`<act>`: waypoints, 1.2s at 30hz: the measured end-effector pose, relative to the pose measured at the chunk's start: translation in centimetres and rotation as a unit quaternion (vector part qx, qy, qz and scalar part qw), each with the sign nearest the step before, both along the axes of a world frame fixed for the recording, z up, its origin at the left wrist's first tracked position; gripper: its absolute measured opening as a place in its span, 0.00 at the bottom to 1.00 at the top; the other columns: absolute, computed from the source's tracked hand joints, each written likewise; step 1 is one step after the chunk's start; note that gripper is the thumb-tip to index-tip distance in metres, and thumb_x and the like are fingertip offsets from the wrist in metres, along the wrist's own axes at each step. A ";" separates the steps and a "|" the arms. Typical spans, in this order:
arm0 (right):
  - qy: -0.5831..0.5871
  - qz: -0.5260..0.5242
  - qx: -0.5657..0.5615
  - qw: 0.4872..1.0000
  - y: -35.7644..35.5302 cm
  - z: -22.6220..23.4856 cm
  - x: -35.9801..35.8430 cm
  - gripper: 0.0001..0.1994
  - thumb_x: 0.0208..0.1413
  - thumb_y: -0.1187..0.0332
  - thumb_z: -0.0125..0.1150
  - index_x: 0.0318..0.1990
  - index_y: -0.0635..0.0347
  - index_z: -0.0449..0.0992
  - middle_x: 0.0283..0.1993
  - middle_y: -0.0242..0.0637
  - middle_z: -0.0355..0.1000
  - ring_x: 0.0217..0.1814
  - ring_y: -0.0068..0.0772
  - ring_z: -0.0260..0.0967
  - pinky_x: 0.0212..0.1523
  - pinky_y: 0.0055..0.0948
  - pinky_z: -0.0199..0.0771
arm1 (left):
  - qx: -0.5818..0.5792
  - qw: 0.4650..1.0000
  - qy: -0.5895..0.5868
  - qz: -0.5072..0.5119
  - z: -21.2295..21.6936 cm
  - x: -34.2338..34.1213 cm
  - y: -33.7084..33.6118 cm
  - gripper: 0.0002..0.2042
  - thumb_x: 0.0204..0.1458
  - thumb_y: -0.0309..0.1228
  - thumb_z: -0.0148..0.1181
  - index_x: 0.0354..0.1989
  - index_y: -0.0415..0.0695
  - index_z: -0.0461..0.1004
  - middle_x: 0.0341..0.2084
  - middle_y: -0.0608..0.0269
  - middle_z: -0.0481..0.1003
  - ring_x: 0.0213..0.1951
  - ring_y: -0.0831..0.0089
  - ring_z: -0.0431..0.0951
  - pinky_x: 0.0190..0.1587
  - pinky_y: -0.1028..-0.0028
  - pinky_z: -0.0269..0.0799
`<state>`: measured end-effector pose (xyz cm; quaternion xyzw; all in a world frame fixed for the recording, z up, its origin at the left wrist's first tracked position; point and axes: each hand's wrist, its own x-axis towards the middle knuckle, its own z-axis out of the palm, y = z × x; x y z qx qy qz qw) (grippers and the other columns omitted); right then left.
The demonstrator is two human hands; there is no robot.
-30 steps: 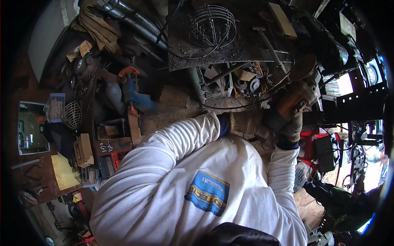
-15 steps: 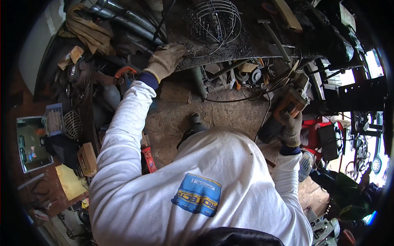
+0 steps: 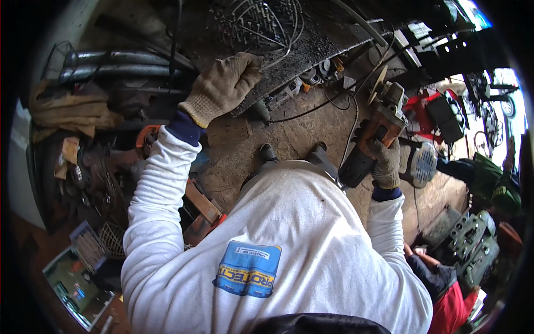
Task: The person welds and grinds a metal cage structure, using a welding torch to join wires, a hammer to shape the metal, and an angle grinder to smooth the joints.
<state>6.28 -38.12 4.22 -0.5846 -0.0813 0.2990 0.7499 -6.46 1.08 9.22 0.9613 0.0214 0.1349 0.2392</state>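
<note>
My left hand (image 3: 222,86), in a tan knit glove, is closed at the near edge of a dark workbench. Its fingertips pinch the loose end of a bent metal wire (image 3: 285,54). That wire runs back to a round, cage-like tangle of wire (image 3: 256,19) on the bench top. On the right, my gloved right hand (image 3: 385,161) wraps around the body of an orange and black angle grinder (image 3: 384,123). The grinder's disc (image 3: 378,83) points away from me, apart from the bench edge. Whether the disc is spinning cannot be told.
Dark cables (image 3: 311,114) hang between bench and grinder. Metal pipes (image 3: 119,71) and brown cloth (image 3: 72,111) lie at left, above cluttered parts. At right are a red machine (image 3: 428,108), an engine block (image 3: 473,245), a person in red (image 3: 453,312) and one in green (image 3: 498,178).
My view has turned, shifting the bench up and the pipes left. The grinder has turned so its disc shows, still in my right hand. My left hand stays at the wire, its fingers more curled.
</note>
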 end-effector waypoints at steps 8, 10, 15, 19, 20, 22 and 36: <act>0.000 -0.060 -0.020 0.998 -1.2 -1.1 0.2 0.29 0.47 0.76 0.68 0.60 0.63 0.69 0.49 0.43 0.77 0.46 0.38 0.80 0.47 0.34 0.84 | 0.106 0.978 -0.153 -0.091 5.8 0.9 0.4 0.10 0.62 0.40 0.59 0.38 0.49 0.79 0.25 0.64 0.81 0.26 0.68 0.84 0.25 0.72 0.79; 0.015 -0.075 -0.031 0.997 -1.6 -1.1 0.8 0.30 0.46 0.78 0.68 0.60 0.63 0.68 0.49 0.43 0.77 0.46 0.37 0.80 0.47 0.35 0.84 | 0.174 0.969 -0.143 -0.105 3.8 2.0 -0.9 0.09 0.61 0.41 0.60 0.37 0.50 0.78 0.23 0.65 0.79 0.23 0.69 0.82 0.23 0.72 0.77; 0.004 -0.010 -0.089 0.996 -1.9 -1.5 1.9 0.33 0.43 0.79 0.72 0.60 0.62 0.68 0.51 0.41 0.77 0.48 0.35 0.79 0.49 0.33 0.82 | 0.293 0.949 -0.064 -0.101 -2.5 3.6 -2.4 0.17 0.51 0.37 0.69 0.49 0.51 0.78 0.25 0.66 0.79 0.28 0.62 0.80 0.30 0.65 0.76; 0.006 0.036 -0.161 0.986 -1.8 -3.3 1.3 0.34 0.41 0.75 0.77 0.59 0.62 0.69 0.52 0.39 0.76 0.51 0.33 0.78 0.52 0.31 0.79 | 0.232 0.966 0.021 -0.111 -4.7 3.7 -2.1 0.19 0.47 0.29 0.69 0.51 0.50 0.80 0.32 0.61 0.79 0.33 0.60 0.81 0.33 0.63 0.77; 0.017 0.049 -0.179 0.983 -1.3 -3.2 1.0 0.37 0.39 0.72 0.80 0.60 0.62 0.69 0.54 0.40 0.77 0.53 0.34 0.77 0.54 0.33 0.78 | 0.228 0.967 0.027 -0.114 -4.6 3.7 -2.5 0.19 0.47 0.29 0.69 0.51 0.50 0.80 0.32 0.61 0.79 0.33 0.60 0.81 0.33 0.63 0.77; -0.019 0.072 -0.194 0.978 -1.1 -4.0 0.5 0.38 0.39 0.70 0.81 0.61 0.62 0.69 0.55 0.41 0.77 0.54 0.35 0.77 0.55 0.34 0.78 | 0.116 0.988 0.045 -0.090 -3.8 3.5 -3.1 0.24 0.46 0.24 0.67 0.55 0.51 0.79 0.35 0.58 0.79 0.35 0.59 0.81 0.35 0.63 0.78; -0.113 0.201 -0.286 0.930 4.7 -2.2 -1.2 0.41 0.38 0.58 0.84 0.62 0.60 0.71 0.56 0.46 0.76 0.56 0.45 0.77 0.59 0.39 0.77 | 0.070 0.995 0.021 -0.068 -4.7 3.4 -2.7 0.13 0.52 0.25 0.67 0.46 0.48 0.83 0.35 0.55 0.80 0.34 0.56 0.82 0.36 0.64 0.79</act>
